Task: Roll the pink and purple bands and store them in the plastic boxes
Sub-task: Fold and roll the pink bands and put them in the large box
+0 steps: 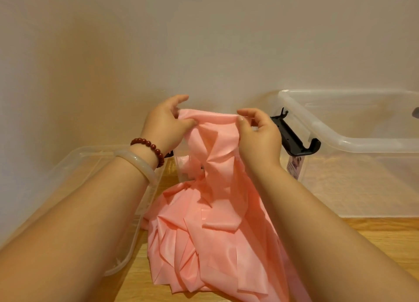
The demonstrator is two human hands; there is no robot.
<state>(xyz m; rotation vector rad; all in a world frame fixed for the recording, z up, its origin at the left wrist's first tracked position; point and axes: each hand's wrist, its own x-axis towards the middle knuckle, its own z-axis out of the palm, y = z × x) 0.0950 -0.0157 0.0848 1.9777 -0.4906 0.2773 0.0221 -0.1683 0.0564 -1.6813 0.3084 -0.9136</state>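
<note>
Pink satin fabric band (217, 222), thin, limp and likely slippery, is hanging from a top edge that left hand (166, 124) and right hand (258, 138) are both pinching, piling onto wooden table (385, 238) between two clear plastic boxes (353, 140).

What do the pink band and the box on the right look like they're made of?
Pink band: probably thin satin-like fabric, going by its soft sheen, sharp creases and fraying edges. Right box: clear, glossy rigid plastic, with see-through walls.
</note>
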